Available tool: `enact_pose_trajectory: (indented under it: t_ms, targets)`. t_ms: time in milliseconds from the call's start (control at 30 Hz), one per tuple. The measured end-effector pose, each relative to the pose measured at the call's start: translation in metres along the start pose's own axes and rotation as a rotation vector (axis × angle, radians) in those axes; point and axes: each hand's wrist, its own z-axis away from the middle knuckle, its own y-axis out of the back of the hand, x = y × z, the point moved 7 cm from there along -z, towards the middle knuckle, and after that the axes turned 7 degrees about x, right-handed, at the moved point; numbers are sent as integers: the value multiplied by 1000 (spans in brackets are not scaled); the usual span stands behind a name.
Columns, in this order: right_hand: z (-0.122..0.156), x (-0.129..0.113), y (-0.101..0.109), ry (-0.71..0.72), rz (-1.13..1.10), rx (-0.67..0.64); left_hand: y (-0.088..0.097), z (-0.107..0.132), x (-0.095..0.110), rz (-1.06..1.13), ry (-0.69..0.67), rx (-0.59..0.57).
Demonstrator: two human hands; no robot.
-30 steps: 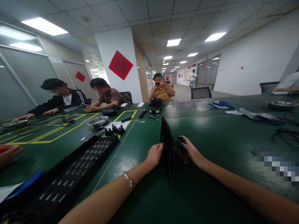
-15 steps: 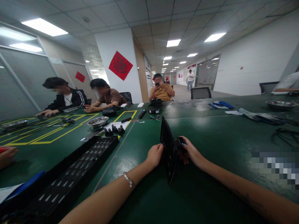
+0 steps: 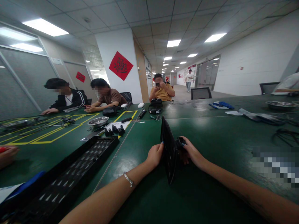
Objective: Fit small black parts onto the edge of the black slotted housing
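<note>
Black panel (image 3: 168,151), btwn L grip (image 3: 154,155), R grip (image 3: 192,154)

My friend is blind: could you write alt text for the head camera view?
A left hand and a right hand hold a black perforated panel on edge on a green table, the right gripping a small black part against it. A long black tray lies to the left; other people sit beyond.

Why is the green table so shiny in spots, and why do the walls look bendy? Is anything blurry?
Head view: ceiling lights bounce off the green table as pale glare patches; the wide lens bends the walls near the edges; a blocky patch at the right is blurred out; the left hand and right hand holding the black panel look sharp.
</note>
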Motion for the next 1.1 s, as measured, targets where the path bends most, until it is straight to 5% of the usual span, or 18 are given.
enact_pose_trajectory:
  t_ms: [433, 1100]
  targets:
    - [0, 1, 0, 5, 2, -2, 9, 0, 10, -36, -77, 86]
    - [1, -1, 0, -4, -7, -4, 3, 3, 7, 20, -54, 2]
